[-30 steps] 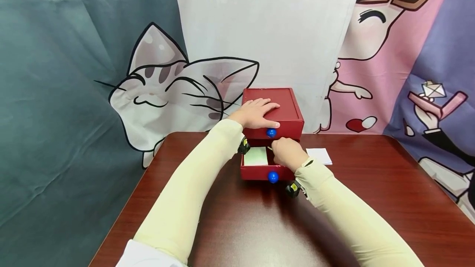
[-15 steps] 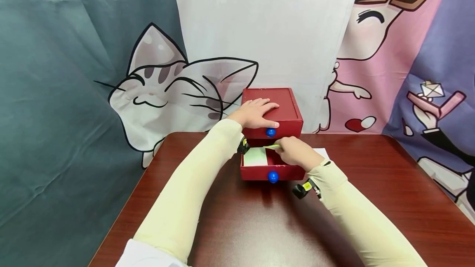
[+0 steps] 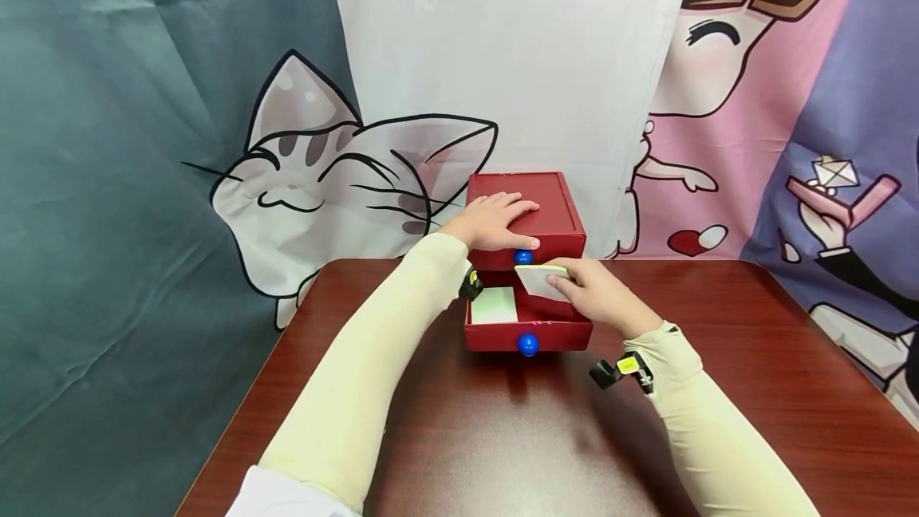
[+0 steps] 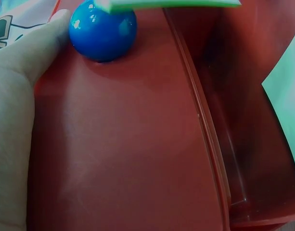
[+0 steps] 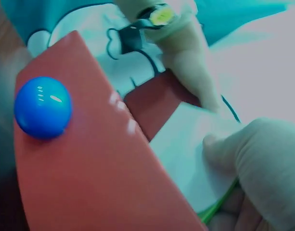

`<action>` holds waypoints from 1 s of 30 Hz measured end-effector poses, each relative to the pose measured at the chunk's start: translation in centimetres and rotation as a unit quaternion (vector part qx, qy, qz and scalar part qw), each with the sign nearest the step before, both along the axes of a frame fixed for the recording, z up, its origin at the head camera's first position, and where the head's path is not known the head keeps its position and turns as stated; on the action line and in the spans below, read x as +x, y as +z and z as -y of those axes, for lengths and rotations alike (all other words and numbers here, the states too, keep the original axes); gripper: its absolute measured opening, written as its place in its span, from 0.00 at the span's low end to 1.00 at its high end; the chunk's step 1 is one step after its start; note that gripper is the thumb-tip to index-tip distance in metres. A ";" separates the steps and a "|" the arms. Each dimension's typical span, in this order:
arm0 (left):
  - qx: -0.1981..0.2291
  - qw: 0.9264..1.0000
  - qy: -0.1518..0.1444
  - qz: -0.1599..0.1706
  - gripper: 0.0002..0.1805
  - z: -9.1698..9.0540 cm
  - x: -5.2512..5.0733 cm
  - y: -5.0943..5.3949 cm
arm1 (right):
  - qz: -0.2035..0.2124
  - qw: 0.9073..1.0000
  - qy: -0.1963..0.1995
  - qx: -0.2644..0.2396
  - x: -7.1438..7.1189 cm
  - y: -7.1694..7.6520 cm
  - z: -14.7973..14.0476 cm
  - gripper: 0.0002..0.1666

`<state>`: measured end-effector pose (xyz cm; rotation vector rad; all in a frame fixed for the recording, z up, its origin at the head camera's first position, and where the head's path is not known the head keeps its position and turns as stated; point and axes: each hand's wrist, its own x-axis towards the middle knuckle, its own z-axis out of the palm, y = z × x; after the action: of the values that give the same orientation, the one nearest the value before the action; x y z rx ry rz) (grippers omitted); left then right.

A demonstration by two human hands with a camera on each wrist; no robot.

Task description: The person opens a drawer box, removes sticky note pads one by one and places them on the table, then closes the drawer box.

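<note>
My left hand (image 3: 495, 222) lies spread on top of a small red drawer cabinet (image 3: 549, 218), thumb near the upper drawer's blue knob (image 4: 104, 31). Below it, the lower drawer (image 3: 495, 337) is pulled out, with its own blue knob (image 3: 527, 345) in front. A pale green square of note paper (image 3: 494, 305) lies in its left half. Above the right half, my right hand (image 3: 603, 297) pinches a white pad of note paper (image 3: 537, 281) with a green edge, thumb on its face. In the right wrist view the pad (image 5: 185, 156) appears tilted behind the drawer front (image 5: 99, 168).
The cabinet stands at the back of a dark reddish-brown table (image 3: 488, 429). A printed cloth backdrop (image 3: 517, 54) hangs right behind it. The white paper seen earlier on the table to the right is hidden behind my right hand.
My right hand has lifted out of the lower drawer and shifted right, bringing up the note pad, whose white face now shows. My left hand has stayed on the cabinet.
</note>
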<state>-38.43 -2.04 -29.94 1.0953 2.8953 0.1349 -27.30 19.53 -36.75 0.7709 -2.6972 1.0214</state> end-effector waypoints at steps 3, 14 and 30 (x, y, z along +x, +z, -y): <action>0.001 1.000 0.002 0.001 0.45 0.0 -0.1 0.0 | 0.004 0.999 0.001 -0.047 0.2 0.1 -1.0 0.13; 0.006 1.000 0.004 0.006 0.45 0.0 -0.1 -0.2 | 0.024 0.983 -0.014 -0.179 0.8 -0.3 -4.2 0.19; 0.005 1.000 0.000 0.001 0.45 0.0 0.2 0.0 | 0.014 0.908 -0.174 -0.381 2.0 -4.7 -7.5 0.11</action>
<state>-38.26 -2.07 -29.98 1.0964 2.8969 0.1514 -25.28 27.00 -41.49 0.1178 -2.0328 1.7832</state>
